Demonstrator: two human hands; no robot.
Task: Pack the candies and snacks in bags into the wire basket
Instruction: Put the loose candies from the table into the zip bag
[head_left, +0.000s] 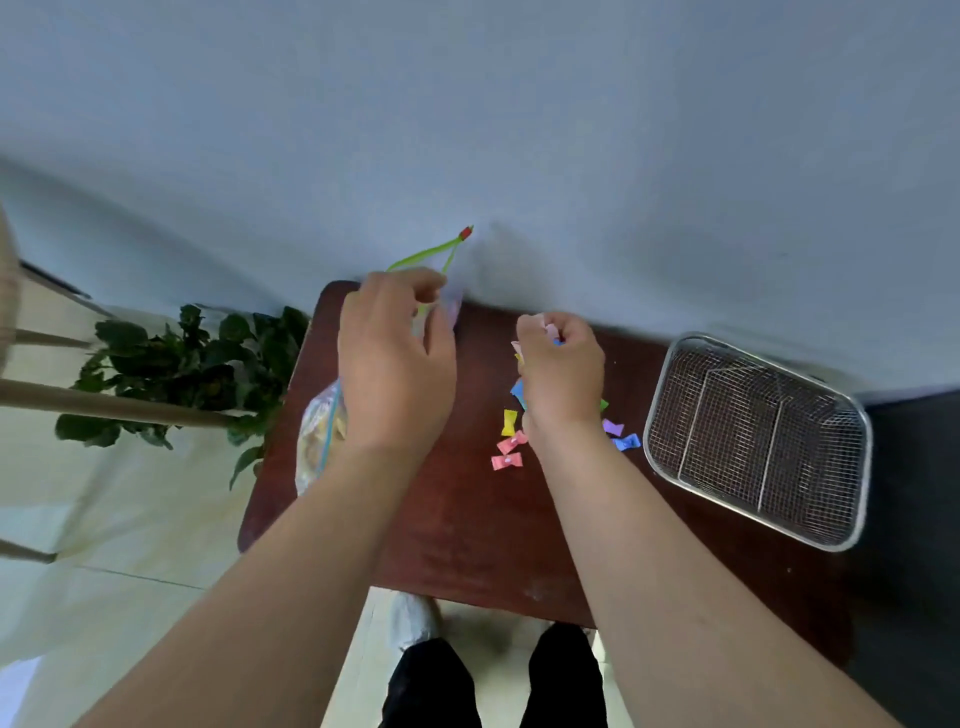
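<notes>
My left hand (395, 358) holds up a clear zip bag (447, 260) with a green seal and red slider, its mouth parted near the wall. My right hand (561, 369) is closed around a handful of wrapped candies (545, 332), held a short way right of the bag. More candies in yellow, pink, blue and purple wrappers (509, 447) lie loose on the dark red table (467, 530) under my right wrist. A second clear bag of pale snacks (317, 441) lies at the table's left edge, partly hidden by my left forearm. The wire basket (758, 441) stands empty at the right.
A grey-blue wall runs right behind the table. A leafy green plant (182, 364) and wooden chair legs (104, 405) stand on the pale floor to the left. My legs and a white shoe (415, 618) show below the table's near edge.
</notes>
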